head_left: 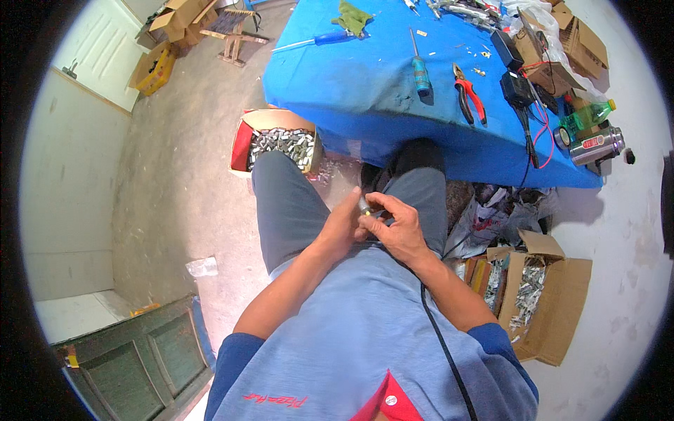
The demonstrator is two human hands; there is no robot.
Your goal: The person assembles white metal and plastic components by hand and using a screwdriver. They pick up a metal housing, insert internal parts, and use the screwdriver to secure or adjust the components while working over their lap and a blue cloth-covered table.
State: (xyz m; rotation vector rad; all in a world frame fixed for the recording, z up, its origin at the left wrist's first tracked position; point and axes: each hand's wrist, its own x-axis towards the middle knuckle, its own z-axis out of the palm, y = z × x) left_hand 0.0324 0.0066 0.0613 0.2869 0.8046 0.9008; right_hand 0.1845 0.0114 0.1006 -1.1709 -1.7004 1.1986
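Note:
Over my lap, both hands meet around a small grey cylindrical piece point(364, 205) with a yellowish spot at its lower end. My left hand point(342, 223) has its fingers closed along one side of the piece. From the other side my right hand point(399, 226) pinches at it with bent fingers. Most of the piece is covered by the fingers, so its exact kind does not show. To the left of my knee stands an open carton point(241, 145) of many small grey and silver cylinders.
Ahead, a blue-covered table point(344, 84) bears a blue screwdriver point(330, 37), a teal-handled screwdriver point(420, 76), red-handled pliers point(469, 95), black adapters with cables point(516, 88), a green bottle point(590, 116) and a steel flask point(597, 146). At right sits a cardboard box point(565, 309) of metal scraps.

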